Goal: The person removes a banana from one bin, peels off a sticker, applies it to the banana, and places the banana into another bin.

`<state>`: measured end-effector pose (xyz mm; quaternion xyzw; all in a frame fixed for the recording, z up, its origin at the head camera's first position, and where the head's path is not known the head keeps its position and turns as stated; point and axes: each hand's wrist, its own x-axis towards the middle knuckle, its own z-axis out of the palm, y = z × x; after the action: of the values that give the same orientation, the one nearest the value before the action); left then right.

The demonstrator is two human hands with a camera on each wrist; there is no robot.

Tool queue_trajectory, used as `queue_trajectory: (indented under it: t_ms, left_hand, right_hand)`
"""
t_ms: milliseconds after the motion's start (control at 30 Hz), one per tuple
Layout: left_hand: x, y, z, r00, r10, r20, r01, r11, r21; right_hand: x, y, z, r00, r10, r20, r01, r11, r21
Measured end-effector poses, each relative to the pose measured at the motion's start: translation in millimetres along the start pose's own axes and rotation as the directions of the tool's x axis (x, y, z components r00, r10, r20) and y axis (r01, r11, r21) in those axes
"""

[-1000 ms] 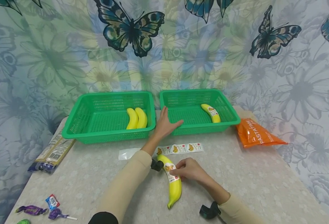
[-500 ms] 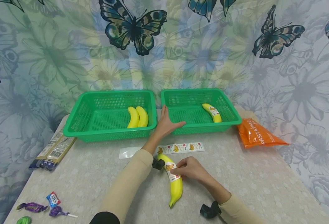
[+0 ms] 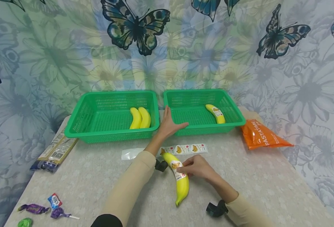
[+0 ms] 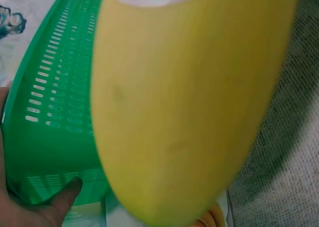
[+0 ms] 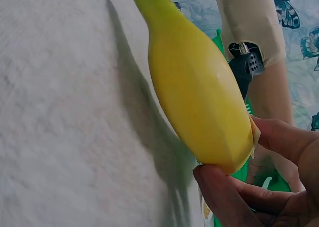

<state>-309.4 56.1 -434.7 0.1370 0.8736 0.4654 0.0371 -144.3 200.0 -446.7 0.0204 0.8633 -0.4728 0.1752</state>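
A yellow banana (image 3: 182, 184) with a white sticker lies slanted at the table's front middle. My right hand (image 3: 187, 169) grips its upper part, thumb and fingers curled round it. The right wrist view shows the banana (image 5: 199, 97) held a little off the cloth, a shadow beneath it. My left hand (image 3: 169, 124) rests with straight fingers on the near left corner of the right green basket (image 3: 209, 130). That basket holds one stickered banana (image 3: 216, 114). The left green basket (image 3: 110, 134) holds two plain bananas (image 3: 140, 118). The banana (image 4: 174, 112) fills the left wrist view.
A strip of banana stickers (image 3: 188, 148) lies between the baskets and the held banana. An orange packet (image 3: 260, 136) lies at the right, a dark-ended packet (image 3: 54, 153) at the left, wrapped sweets (image 3: 46, 208) at the front left corner.
My right hand has drawn the banana slightly to the right and away from me, and turned it to a steeper slant. My left hand has stayed on the basket rim.
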Motion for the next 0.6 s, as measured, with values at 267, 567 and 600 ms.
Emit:
queue_trajectory:
  t_ms: [267,567,600]
  left_hand:
    - [-0.3,1.5,0.4,1.0,-0.018,0.015,0.019,1.0,-0.023]
    - [0.2,0.8,-2.4,1.0,-0.025,0.013,0.025,1.0,-0.008]
    - [0.5,0.3,-2.3,1.0,-0.027,0.008,0.027,1.0,-0.011]
  right_hand:
    - [-5,-11,-34,0.999,0.02,0.024,-0.021,1.0,0.015]
    - [-6,-47,-97,0.998,-0.016,0.056,0.02,0.998,-0.065]
    - [-5,-51,-103,0.998,-0.012,0.056,0.017,0.997,-0.077]
